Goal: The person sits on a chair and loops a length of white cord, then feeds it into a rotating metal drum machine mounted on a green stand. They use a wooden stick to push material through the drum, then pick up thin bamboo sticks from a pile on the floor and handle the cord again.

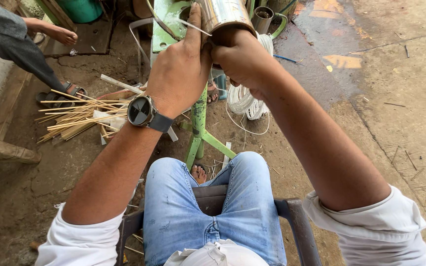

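Our left hand (178, 69) pinches a thin white strand (193, 27) against the shiny metal cylinder (222, 15), thumb raised along it. Our right hand (242, 56) is clenched around the cylinder's lower end. The cylinder sits at the top of a green metal stand (200, 125), beside which hangs a white coil (245, 101). Below lies a packed dirt floor (20, 197); bamboo sticks (77, 118) are scattered at its left, concrete paving (400, 74) at its right. Another person's foot (57, 33) rests top left.

Both hands (213, 61) raised together, fingers curled, forearms extended forward.
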A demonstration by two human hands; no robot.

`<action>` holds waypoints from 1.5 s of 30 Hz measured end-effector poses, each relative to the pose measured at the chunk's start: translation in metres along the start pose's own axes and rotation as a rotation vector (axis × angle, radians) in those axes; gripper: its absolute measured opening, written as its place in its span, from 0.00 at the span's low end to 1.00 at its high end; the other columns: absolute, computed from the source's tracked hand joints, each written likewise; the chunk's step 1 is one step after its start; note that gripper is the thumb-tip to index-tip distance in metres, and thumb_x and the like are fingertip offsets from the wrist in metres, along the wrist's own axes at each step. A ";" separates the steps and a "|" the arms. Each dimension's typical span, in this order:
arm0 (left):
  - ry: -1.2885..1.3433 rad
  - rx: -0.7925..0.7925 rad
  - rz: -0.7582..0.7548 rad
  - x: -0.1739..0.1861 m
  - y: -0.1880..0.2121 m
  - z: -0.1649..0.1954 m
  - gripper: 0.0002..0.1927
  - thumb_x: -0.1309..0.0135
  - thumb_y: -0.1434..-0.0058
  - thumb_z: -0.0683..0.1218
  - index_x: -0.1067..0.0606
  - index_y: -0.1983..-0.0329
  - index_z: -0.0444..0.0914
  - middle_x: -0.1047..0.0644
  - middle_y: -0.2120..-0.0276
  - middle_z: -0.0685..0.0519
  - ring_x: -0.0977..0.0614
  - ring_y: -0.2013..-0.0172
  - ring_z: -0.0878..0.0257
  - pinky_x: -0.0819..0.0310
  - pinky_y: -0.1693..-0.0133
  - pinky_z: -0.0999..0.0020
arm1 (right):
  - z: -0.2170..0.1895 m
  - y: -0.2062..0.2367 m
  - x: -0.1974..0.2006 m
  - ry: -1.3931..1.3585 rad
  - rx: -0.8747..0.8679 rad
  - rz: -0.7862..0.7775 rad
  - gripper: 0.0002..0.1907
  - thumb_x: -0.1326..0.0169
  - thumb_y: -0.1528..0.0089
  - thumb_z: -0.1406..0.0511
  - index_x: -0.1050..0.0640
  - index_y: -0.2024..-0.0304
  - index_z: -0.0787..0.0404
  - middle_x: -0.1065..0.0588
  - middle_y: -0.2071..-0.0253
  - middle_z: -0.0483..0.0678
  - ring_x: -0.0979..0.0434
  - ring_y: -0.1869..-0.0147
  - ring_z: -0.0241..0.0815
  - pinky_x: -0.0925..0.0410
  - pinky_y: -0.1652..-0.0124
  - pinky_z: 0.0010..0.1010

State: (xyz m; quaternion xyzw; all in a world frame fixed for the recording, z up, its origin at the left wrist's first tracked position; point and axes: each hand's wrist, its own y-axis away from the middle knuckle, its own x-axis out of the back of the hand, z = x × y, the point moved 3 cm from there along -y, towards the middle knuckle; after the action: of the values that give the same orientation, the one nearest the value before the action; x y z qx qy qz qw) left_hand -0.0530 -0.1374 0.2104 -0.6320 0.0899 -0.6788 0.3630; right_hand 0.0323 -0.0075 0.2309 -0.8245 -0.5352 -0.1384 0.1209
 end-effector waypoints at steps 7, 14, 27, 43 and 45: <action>0.087 -0.085 0.015 -0.006 0.002 -0.014 0.42 0.48 0.25 0.45 0.61 0.21 0.30 0.19 0.69 0.38 0.16 0.70 0.43 0.22 0.69 0.47 | 0.009 0.001 -0.008 -0.025 0.108 0.047 0.20 0.48 0.41 0.69 0.22 0.45 0.63 0.19 0.53 0.51 0.20 0.52 0.40 0.27 0.53 0.32; 0.061 -0.178 0.097 -0.003 0.002 -0.018 0.44 0.47 0.28 0.43 0.61 0.21 0.29 0.20 0.70 0.39 0.17 0.71 0.43 0.23 0.69 0.48 | 0.006 -0.018 -0.016 0.414 0.294 0.181 0.16 0.48 0.38 0.69 0.21 0.48 0.63 0.20 0.55 0.59 0.20 0.53 0.55 0.27 0.56 0.42; -0.055 -0.002 0.061 -0.002 0.002 -0.014 0.43 0.45 0.29 0.50 0.56 0.22 0.31 0.19 0.73 0.42 0.16 0.74 0.45 0.22 0.74 0.50 | 0.008 0.042 -0.013 1.365 0.641 0.520 0.24 0.45 0.34 0.68 0.24 0.35 0.49 0.20 0.51 0.50 0.17 0.72 0.44 0.26 0.75 0.33; 0.018 -0.060 0.102 -0.011 -0.001 -0.022 0.40 0.46 0.26 0.47 0.54 0.23 0.27 0.19 0.72 0.43 0.15 0.73 0.49 0.19 0.72 0.57 | 0.019 0.016 -0.019 1.701 0.896 0.563 0.16 0.43 0.34 0.64 0.20 0.43 0.54 0.20 0.48 0.47 0.20 0.74 0.30 0.28 0.76 0.23; 0.021 -0.060 0.124 -0.008 0.001 -0.020 0.40 0.46 0.26 0.48 0.53 0.23 0.27 0.18 0.71 0.43 0.15 0.72 0.48 0.19 0.73 0.56 | 0.019 0.019 -0.020 1.662 0.884 0.587 0.17 0.43 0.35 0.64 0.19 0.43 0.52 0.20 0.47 0.45 0.20 0.74 0.31 0.28 0.76 0.23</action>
State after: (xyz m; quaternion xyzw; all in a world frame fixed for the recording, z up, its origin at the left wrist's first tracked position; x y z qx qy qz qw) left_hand -0.0713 -0.1399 0.1994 -0.6285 0.1532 -0.6587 0.3844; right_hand 0.0440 -0.0256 0.2047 -0.4456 -0.0577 -0.4258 0.7853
